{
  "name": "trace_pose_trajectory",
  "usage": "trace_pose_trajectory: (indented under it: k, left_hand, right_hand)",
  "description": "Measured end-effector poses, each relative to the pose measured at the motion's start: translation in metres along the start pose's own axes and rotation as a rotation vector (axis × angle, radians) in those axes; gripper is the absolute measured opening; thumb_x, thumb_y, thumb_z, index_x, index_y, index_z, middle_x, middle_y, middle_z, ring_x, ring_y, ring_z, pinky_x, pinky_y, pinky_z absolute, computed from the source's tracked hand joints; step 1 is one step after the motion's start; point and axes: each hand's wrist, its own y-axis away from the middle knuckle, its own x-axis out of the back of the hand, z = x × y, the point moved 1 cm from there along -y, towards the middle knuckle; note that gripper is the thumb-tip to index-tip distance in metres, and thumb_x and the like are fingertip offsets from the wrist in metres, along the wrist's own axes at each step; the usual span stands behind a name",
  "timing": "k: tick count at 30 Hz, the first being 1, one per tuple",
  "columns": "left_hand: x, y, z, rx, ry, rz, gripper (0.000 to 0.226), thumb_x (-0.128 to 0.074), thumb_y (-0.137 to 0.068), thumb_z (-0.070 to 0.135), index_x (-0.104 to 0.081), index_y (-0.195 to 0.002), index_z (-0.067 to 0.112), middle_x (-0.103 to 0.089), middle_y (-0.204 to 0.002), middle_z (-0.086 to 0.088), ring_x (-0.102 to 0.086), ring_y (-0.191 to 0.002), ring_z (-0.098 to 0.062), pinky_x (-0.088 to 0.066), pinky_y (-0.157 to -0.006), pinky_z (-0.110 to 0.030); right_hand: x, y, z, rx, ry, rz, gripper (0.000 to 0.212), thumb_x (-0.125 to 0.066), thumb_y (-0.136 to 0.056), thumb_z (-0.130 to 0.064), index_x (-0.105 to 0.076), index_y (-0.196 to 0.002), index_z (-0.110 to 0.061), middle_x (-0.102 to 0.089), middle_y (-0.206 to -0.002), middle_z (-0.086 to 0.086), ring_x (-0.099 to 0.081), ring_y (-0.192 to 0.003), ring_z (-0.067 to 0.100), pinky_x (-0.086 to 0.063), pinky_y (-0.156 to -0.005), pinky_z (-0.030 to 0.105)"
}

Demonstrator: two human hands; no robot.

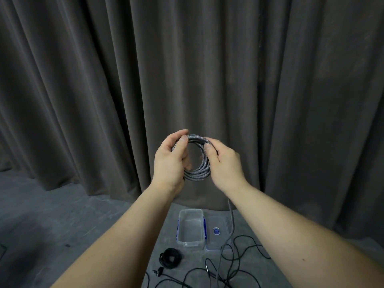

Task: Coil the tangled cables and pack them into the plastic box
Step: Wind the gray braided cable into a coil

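Both hands, left hand [169, 161] and right hand [225, 163], grip a grey cable coil [197, 163] with curled fingers; its loose tail [230, 221] hangs below toward tangled black cables [239, 258] beside the open plastic box [190, 227], where it could snag.

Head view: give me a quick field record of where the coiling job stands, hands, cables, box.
left hand: grips the grey coil's left side
right hand: grips the coil's right side
grey coil: several loops held up in front of the curtain; its tail hangs down to the floor
box: open, nothing in it, on the floor
lid: flat, just right of the box
black coil: wound, on the floor near the box, not packed
black cable: loose, still tangled on the floor
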Motion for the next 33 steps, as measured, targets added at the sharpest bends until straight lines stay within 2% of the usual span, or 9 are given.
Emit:
trace_pose_trajectory:
  k: [4, 7, 9, 12, 14, 18, 21, 28, 33]
  left_hand:
    - [-0.008, -0.001, -0.007, 0.022, 0.041, -0.005, 0.015, -0.051, -0.099, 0.012, -0.059, -0.110, 0.016, -0.036, -0.059, 0.001, -0.029, -0.043, -0.008, -0.030, -0.041, -0.020]
    - [-0.010, -0.001, -0.012, 0.053, 0.059, 0.002, 0.011, -0.051, -0.099, 0.013, -0.058, -0.108, 0.013, -0.036, -0.055, 0.003, -0.029, -0.041, -0.007, -0.030, -0.040, -0.019]
    - [-0.006, 0.000, -0.015, 0.059, 0.051, 0.006, 0.009, -0.050, -0.099, 0.013, -0.058, -0.105, 0.012, -0.035, -0.054, 0.004, -0.029, -0.041, -0.007, -0.029, -0.040, -0.019]
    - [0.005, -0.002, -0.020, 0.042, 0.002, 0.042, 0.009, -0.050, -0.100, 0.013, -0.058, -0.103, 0.012, -0.037, -0.052, 0.008, -0.030, -0.041, -0.005, -0.029, -0.042, -0.019]
    - [0.013, -0.005, -0.022, 0.038, -0.028, 0.076, 0.008, -0.052, -0.099, 0.015, -0.059, -0.103, 0.013, -0.041, -0.053, 0.009, -0.033, -0.045, -0.005, -0.030, -0.045, -0.019]
    - [0.024, -0.009, -0.029, 0.066, -0.052, 0.084, 0.013, -0.053, -0.098, 0.020, -0.060, -0.107, 0.013, -0.041, -0.056, 0.007, -0.034, -0.047, -0.006, -0.031, -0.047, -0.022]
    - [0.027, -0.010, -0.034, 0.105, 0.029, 0.041, 0.015, -0.051, -0.100, 0.019, -0.058, -0.109, 0.009, -0.033, -0.058, 0.002, -0.027, -0.044, -0.007, -0.026, -0.042, -0.021]
    - [0.033, -0.013, -0.051, 0.163, -0.006, 0.011, 0.011, -0.052, -0.099, 0.023, -0.059, -0.101, 0.015, -0.039, -0.058, 0.001, -0.032, -0.044, -0.010, -0.028, -0.046, -0.022]
    - [0.043, -0.012, -0.068, 0.228, 0.079, -0.027, 0.016, -0.051, -0.099, 0.020, -0.060, -0.111, 0.016, -0.040, -0.059, -0.001, -0.039, -0.046, -0.010, -0.042, -0.048, -0.024]
  right_hand:
    - [0.007, -0.001, 0.010, 0.011, -0.019, 0.039, 0.024, -0.051, -0.098, -0.023, -0.070, -0.112, -0.022, -0.074, -0.093, -0.003, -0.066, -0.087, 0.016, -0.051, -0.083, 0.032]
    - [0.007, 0.000, 0.016, -0.043, -0.154, 0.021, 0.023, -0.053, -0.097, -0.020, -0.071, -0.111, -0.019, -0.073, -0.096, -0.006, -0.065, -0.091, 0.011, -0.052, -0.088, 0.036]
    - [0.004, 0.003, 0.016, -0.074, -0.218, -0.022, 0.027, -0.052, -0.098, -0.019, -0.065, -0.121, -0.020, -0.071, -0.105, -0.006, -0.063, -0.098, 0.010, -0.049, -0.095, 0.035]
    - [0.000, 0.009, 0.011, -0.083, -0.133, -0.189, 0.060, -0.058, -0.093, -0.025, -0.032, -0.147, -0.030, -0.055, -0.129, -0.006, -0.051, -0.120, 0.009, -0.035, -0.101, 0.022]
    - [-0.005, 0.015, 0.007, -0.029, 0.017, -0.362, 0.095, -0.071, -0.079, -0.039, -0.010, -0.152, -0.034, -0.030, -0.151, -0.006, -0.034, -0.137, 0.009, -0.028, -0.108, 0.023]
    - [-0.010, 0.014, 0.003, 0.028, 0.231, -0.517, 0.129, -0.084, -0.061, -0.048, 0.009, -0.149, -0.042, -0.008, -0.155, -0.017, -0.034, -0.139, 0.019, -0.031, -0.100, 0.025]
    - [-0.014, 0.010, 0.010, 0.036, 0.250, -0.506, 0.132, -0.087, -0.057, -0.046, 0.007, -0.149, -0.044, -0.015, -0.153, -0.014, -0.036, -0.136, 0.019, -0.033, -0.098, 0.025]
    - [-0.029, 0.012, 0.038, 0.048, 0.089, -0.360, 0.113, -0.092, -0.049, -0.037, -0.032, -0.145, -0.032, -0.046, -0.140, -0.008, -0.045, -0.127, 0.006, -0.034, -0.102, 0.016]
    - [-0.046, 0.015, 0.061, -0.008, 0.000, -0.368, 0.110, -0.092, -0.049, -0.036, -0.035, -0.143, -0.036, -0.051, -0.135, -0.010, -0.049, -0.123, 0.005, -0.039, -0.102, 0.020]
